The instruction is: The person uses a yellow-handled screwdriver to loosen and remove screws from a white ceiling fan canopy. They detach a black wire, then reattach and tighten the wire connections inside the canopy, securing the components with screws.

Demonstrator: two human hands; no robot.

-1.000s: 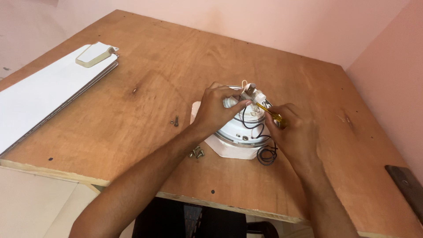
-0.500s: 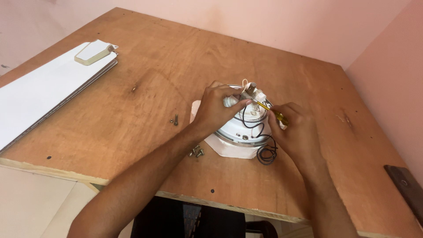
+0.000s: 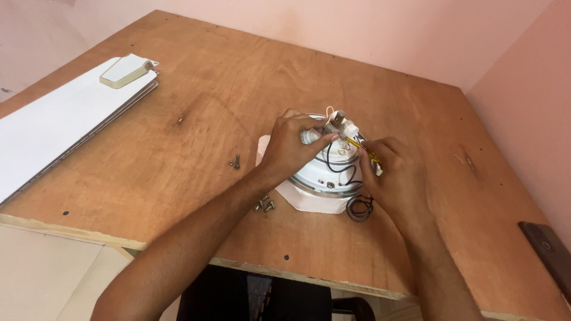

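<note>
A bare plywood table (image 3: 196, 89) fills most of the frame, with pale pink walls (image 3: 416, 30) closing it in along the top and down the right side. At the left of the frame lies a stack of long white fan blades (image 3: 53, 128), and a cream bracket (image 3: 125, 70) rests on its upper end. A dark flat object (image 3: 550, 249) pokes in at the lower right edge of the table.

Just right of the frame's centre sits a round white motor housing (image 3: 324, 169) with a shiny metal band around its base, standing on a white piece of paper (image 3: 309, 202). Black wires (image 3: 342, 163) loop over its top, and a small coil of them (image 3: 358, 208) lies on the table at its lower right.

My left hand (image 3: 291, 145) lies over the top left of the housing, its grip pinched shut on a small white connector (image 3: 339, 122) above the hub. My right hand (image 3: 398, 175) covers the housing's right side, its grip closed on a thin yellow-handled screwdriver (image 3: 357, 147) whose tip points up-left to that connector.

A few loose screws (image 3: 264, 205) lie just below my left wrist, and two more screws (image 3: 235, 161) sit farther left, apart from everything.
</note>
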